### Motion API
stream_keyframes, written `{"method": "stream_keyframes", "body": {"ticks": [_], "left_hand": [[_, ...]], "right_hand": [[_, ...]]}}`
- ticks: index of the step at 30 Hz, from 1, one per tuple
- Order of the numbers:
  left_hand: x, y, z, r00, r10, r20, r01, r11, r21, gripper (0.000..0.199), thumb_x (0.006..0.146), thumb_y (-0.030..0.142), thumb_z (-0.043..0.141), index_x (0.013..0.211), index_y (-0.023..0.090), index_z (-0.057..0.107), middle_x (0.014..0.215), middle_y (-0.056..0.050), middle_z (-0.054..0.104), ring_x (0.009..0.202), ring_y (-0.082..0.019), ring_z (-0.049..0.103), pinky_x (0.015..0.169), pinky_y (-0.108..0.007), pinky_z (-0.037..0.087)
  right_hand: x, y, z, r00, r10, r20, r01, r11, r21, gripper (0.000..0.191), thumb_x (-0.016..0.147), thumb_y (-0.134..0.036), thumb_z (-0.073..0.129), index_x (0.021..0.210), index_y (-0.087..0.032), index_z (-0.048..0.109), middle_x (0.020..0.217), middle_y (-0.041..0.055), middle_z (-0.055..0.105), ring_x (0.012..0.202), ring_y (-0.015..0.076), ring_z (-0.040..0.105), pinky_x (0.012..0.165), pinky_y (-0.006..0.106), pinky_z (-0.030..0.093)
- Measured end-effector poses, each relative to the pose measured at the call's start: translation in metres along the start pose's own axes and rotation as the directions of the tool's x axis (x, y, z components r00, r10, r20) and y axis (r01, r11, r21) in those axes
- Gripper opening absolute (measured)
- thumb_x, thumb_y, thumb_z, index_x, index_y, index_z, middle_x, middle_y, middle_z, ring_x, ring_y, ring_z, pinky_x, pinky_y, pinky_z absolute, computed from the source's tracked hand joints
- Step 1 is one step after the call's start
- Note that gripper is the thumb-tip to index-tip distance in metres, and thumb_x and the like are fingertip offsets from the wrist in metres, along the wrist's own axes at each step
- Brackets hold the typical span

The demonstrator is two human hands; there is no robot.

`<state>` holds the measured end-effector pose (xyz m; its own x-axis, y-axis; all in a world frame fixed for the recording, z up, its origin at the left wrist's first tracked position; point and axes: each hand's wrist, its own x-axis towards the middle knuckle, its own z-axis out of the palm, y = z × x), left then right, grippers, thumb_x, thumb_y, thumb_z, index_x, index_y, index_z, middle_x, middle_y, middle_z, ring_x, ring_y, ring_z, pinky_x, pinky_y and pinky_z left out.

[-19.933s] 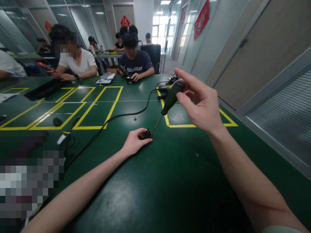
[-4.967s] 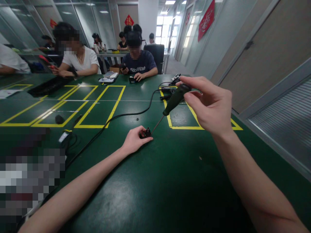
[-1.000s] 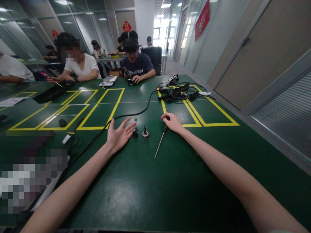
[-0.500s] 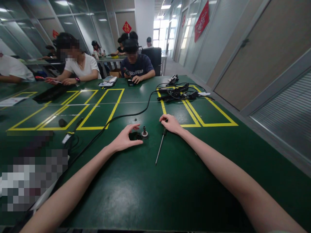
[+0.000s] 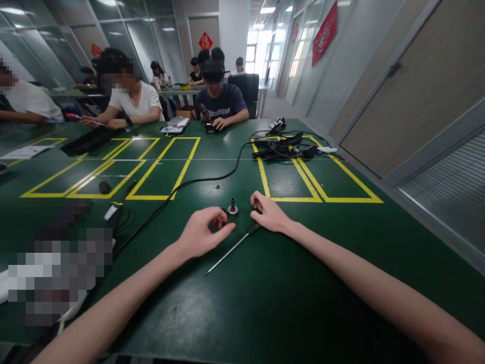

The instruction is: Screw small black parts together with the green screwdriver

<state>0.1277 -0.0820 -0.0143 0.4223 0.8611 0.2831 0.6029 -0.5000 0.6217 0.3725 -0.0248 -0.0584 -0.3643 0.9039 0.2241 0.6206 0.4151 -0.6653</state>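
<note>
My left hand [image 5: 202,232] hovers low over the green table [image 5: 288,303], fingers curved and thumb apart, holding nothing. Just beyond its fingertips stands a small metal part [image 5: 232,210], an upright dark stem on a round, light-rimmed base. Another small dark piece beside it is mostly hidden by my fingers. My right hand [image 5: 271,215] is closed round the dark handle of a screwdriver [image 5: 229,252]. The long shaft slants toward me and to the left, its tip low near the tabletop. Most of the handle is covered by my hand.
A black cable [image 5: 197,180] crosses the table to a tangle of black cables and parts [image 5: 284,147] at the far right. Yellow tape [image 5: 295,200] marks rectangles. A dark lump [image 5: 104,187] lies left. Several people sit beyond, one [image 5: 223,103] directly opposite.
The screwdriver has swung so its tip points further left. My right hand has come nearer to me, and the left hand's fingers have curled in beside the metal part. The view has shifted slightly.
</note>
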Motion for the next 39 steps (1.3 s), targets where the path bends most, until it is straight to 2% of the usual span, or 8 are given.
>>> {"method": "stream_keyframes", "body": {"ticks": [7, 11, 15, 19, 23, 27, 34, 39], "left_hand": [[0.006, 0.046, 0.048, 0.928, -0.064, 0.368, -0.091, 0.917, 0.389, 0.046, 0.092, 0.051, 0.068, 0.118, 0.014, 0.067, 0.113, -0.013, 0.074, 0.095, -0.031, 0.074, 0.075, -0.038, 0.054], [0.016, 0.053, 0.05, 0.895, -0.146, 0.422, -0.032, 0.922, 0.386, 0.028, 0.097, 0.039, 0.06, 0.107, 0.014, 0.069, 0.101, -0.012, 0.077, 0.089, -0.031, 0.075, 0.073, -0.037, 0.052], [0.011, 0.046, 0.01, 0.926, -0.176, 0.335, 0.195, 0.98, -0.024, 0.023, 0.089, 0.041, 0.068, 0.083, 0.019, 0.065, 0.063, 0.0, 0.065, 0.058, -0.017, 0.061, 0.056, -0.028, 0.041], [0.002, 0.015, -0.047, 0.912, -0.361, 0.193, 0.401, 0.687, -0.606, 0.031, 0.079, 0.047, 0.074, 0.086, 0.02, 0.061, 0.058, 0.003, 0.06, 0.045, -0.012, 0.051, 0.041, -0.021, 0.033], [0.0, -0.027, -0.075, 0.73, -0.68, -0.072, 0.331, 0.444, -0.832, 0.018, 0.086, 0.033, 0.068, 0.083, 0.016, 0.061, 0.057, 0.001, 0.061, 0.043, -0.009, 0.05, 0.035, -0.016, 0.03], [0.003, -0.052, -0.065, 0.517, -0.852, -0.084, 0.319, 0.283, -0.905, 0.018, 0.09, 0.024, 0.07, 0.08, 0.015, 0.059, 0.062, -0.002, 0.068, 0.042, -0.008, 0.054, 0.04, -0.016, 0.043], [0.004, -0.063, -0.044, 0.602, -0.795, -0.068, 0.295, 0.301, -0.907, 0.011, 0.089, 0.019, 0.068, 0.09, 0.013, 0.058, 0.077, -0.009, 0.079, 0.055, -0.015, 0.071, 0.048, -0.021, 0.055], [0.004, -0.066, -0.043, 0.606, -0.789, -0.099, 0.26, 0.315, -0.913, 0.009, 0.088, 0.017, 0.064, 0.087, 0.014, 0.055, 0.072, -0.009, 0.077, 0.051, -0.015, 0.07, 0.049, -0.021, 0.055]], "right_hand": [[-0.023, -0.013, 0.014, 0.991, 0.119, 0.057, -0.131, 0.831, 0.54, 0.019, 0.074, -0.024, 0.056, 0.089, -0.025, 0.045, 0.077, -0.0048, 0.048, 0.067, 0.0144, 0.047, 0.064, 0.029, 0.039], [-0.012, -0.002, 0.007, 0.987, 0.161, -0.015, -0.123, 0.807, 0.577, 0.023, 0.072, -0.025, 0.061, 0.092, -0.024, 0.05, 0.093, -0.0005, 0.058, 0.076, 0.0147, 0.053, 0.068, 0.03, 0.043], [-0.002, 0.007, 0.0, 0.999, 0.026, -0.02, -0.017, 0.936, 0.352, 0.044, 0.074, -0.031, 0.075, 0.115, -0.022, 0.061, 0.112, 0.0063, 0.064, 0.087, 0.0188, 0.057, 0.071, 0.032, 0.046], [0.01, 0.006, 0.005, 0.982, -0.171, 0.074, 0.153, 0.967, 0.204, 0.059, 0.074, -0.039, 0.087, 0.127, -0.022, 0.066, 0.118, 0.0091, 0.065, 0.099, 0.0234, 0.06, 0.089, 0.041, 0.052], [0.034, 0.004, 0.016, 0.956, -0.242, 0.168, 0.205, 0.956, 0.21, 0.063, 0.067, -0.044, 0.095, 0.121, -0.021, 0.073, 0.115, 0.0078, 0.064, 0.104, 0.0247, 0.063, 0.092, 0.041, 0.053], [0.055, 0.003, 0.024, 0.923, -0.314, 0.222, 0.275, 0.943, 0.188, 0.067, 0.061, -0.046, 0.098, 0.119, -0.02, 0.077, 0.102, 0.003, 0.061, 0.093, 0.0214, 0.064, 0.088, 0.036, 0.052], [0.063, -0.002, 0.033, 0.884, -0.371, 0.286, 0.355, 0.929, 0.108, 0.038, 0.075, -0.044, 0.089, 0.103, -0.019, 0.083, 0.083, -0.0011, 0.056, 0.074, 0.0145, 0.057, 0.071, 0.028, 0.042], [0.058, 0.006, 0.023, 0.906, -0.353, 0.233, 0.337, 0.935, 0.105, 0.029, 0.081, -0.042, 0.085, 0.1, -0.02, 0.084, 0.084, -0.0001, 0.056, 0.073, 0.0144, 0.057, 0.07, 0.027, 0.043]]}}
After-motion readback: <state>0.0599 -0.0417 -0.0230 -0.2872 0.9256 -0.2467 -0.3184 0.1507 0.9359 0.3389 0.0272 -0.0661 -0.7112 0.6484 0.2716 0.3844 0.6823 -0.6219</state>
